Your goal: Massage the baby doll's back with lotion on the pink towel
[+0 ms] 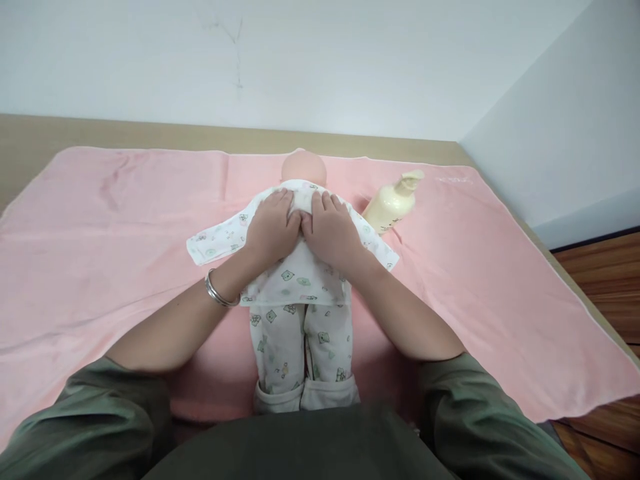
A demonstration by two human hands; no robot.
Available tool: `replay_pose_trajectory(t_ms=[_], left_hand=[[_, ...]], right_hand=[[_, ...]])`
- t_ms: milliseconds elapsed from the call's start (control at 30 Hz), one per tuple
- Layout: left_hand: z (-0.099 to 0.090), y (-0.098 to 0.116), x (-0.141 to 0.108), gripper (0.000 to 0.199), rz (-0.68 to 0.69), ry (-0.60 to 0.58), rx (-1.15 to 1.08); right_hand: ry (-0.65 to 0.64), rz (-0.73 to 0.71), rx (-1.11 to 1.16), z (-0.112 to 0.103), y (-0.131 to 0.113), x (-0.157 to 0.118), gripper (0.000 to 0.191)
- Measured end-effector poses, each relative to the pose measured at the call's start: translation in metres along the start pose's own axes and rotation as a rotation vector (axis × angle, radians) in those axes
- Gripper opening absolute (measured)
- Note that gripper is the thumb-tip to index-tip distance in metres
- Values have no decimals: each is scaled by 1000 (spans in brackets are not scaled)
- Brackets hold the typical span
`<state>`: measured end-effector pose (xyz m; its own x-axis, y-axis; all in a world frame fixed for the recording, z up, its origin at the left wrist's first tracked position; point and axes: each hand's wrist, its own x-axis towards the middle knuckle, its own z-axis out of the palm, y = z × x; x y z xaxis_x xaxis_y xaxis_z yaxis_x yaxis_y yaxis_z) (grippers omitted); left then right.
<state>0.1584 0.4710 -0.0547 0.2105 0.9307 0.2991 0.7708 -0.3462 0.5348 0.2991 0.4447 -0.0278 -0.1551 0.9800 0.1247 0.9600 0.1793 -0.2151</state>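
- Behind the grip, closest of all: green sleeves (95,413), pushed up to the elbows.
- Just behind the grip: patterned trousers (325,337) on a doll (325,283), stretched out on a pink blanket (480,260).
- At the left wrist: a silver bracelet (217,290); might snag the shirt (287,283) if dragged across it.
- At the grip: left hand (273,227) and right hand (333,230), palms down on the shirt, thumbs touching, open and clamped on nothing visible.
- Directly under the grip: the doll's upper body; could slide or bunch the cloth if pushed unevenly.
- Right of the grip, beside a shirt sleeve (383,250): a cream pump bottle (390,207), within reach of a knock from an outward swing; cannot tell how firmly set.
- Beyond the grip: the doll's head (303,167); might twist under a forward slip.
- Farthest: desk (200,137) edge, then white wall (325,67).
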Motion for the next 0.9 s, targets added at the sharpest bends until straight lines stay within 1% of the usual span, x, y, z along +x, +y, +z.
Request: replay_pose_trajectory(t_ms=[133,267,433,567,700,767,900], left_hand=[[1,-6,7,57,-12,18,13],[-1,0,5,58,14,11,57],[-3,8,-3,58,28,-10,93],[-2,17,-16,56,61,14,128],[0,23,-22,55,54,22,146],[0,19,-18,57,32,12,131],[1,3,-1,59,39,26,88]], right_hand=[[29,7,-46,-2,-14,-13,59],[-36,7,-40,-6,-15,-12,58],[-38,-17,7,-4,-5,-2,57],[-32,-64,66,-3,10,10,56],[-126,-95,38,-8,18,16,61],[-157,-102,4,-9,16,14,63],[-96,-50,-81,-9,-1,-1,61]])
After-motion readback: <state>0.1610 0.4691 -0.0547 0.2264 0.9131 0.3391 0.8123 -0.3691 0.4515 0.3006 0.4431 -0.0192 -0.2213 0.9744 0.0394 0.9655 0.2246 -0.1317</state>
